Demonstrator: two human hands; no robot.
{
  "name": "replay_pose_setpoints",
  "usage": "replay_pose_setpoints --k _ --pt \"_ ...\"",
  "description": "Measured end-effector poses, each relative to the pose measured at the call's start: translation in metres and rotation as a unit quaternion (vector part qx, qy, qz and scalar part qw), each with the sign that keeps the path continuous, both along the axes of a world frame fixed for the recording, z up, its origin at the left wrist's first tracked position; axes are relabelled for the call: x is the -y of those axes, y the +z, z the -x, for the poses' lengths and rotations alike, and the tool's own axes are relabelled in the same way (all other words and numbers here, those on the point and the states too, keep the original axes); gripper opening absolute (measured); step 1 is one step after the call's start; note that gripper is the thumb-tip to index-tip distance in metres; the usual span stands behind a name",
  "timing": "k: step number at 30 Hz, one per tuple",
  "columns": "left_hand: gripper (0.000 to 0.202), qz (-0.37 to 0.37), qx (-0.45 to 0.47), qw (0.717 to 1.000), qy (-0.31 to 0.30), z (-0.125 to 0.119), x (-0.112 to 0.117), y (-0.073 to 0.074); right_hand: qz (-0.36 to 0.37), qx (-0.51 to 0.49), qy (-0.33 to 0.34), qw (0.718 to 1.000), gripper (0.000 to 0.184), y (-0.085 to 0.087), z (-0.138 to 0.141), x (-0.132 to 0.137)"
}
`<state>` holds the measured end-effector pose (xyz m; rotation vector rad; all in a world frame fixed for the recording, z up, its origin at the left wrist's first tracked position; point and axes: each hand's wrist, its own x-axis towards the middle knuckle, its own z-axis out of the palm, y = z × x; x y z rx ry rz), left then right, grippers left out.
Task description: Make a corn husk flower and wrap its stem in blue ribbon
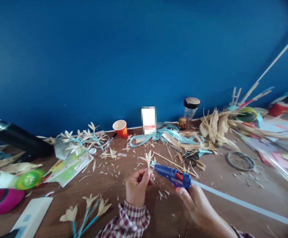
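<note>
My left hand (137,187) is closed in a pinch on a small pale straw flower (148,158), held upright above the brown table (114,185). My right hand (196,202) grips a blue hot glue gun (173,175) whose nozzle points left and touches the base of the flower. A long white glue stick (243,204) sticks out from the back of the gun toward the right. Both wrists wear a plaid sleeve.
Finished straw flowers on blue stems (89,206) lie near the front edge. Behind are a red paper cup (120,128), a glass jar with a black lid (189,111), black scissors (192,158), blue ribbon (159,135), dry husks (216,127), straw scraps and a black flask (15,138).
</note>
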<state>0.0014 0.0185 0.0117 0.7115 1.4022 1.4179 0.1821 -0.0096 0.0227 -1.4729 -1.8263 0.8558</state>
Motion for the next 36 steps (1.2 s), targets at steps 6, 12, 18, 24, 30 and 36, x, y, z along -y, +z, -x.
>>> replay_pose_setpoints --k 6,12,18,24,30,36 --pt "0.033 0.064 0.210 0.976 -0.009 -0.001 -0.004 0.000 0.006 -0.001 -0.004 1.000 0.041 -0.001 0.000 0.000" --pt "0.032 0.065 0.250 0.966 -0.022 -0.003 -0.003 0.005 0.002 -0.016 0.003 1.000 0.038 0.003 0.002 -0.002" --pt "0.028 0.048 0.251 0.967 -0.026 -0.003 -0.002 0.006 0.009 -0.009 -0.006 1.000 0.038 0.000 0.001 -0.001" --pt "0.029 0.046 0.243 0.968 -0.042 -0.002 -0.001 0.006 0.005 -0.024 0.004 1.000 0.038 0.001 0.004 -0.001" --pt "0.030 0.045 0.245 0.967 -0.049 -0.003 0.000 0.008 0.009 -0.021 -0.007 1.000 0.037 0.000 0.002 -0.001" --pt "0.028 0.042 0.255 0.964 -0.066 -0.001 -0.001 0.001 -0.003 -0.023 0.003 1.000 0.035 0.000 0.002 -0.001"
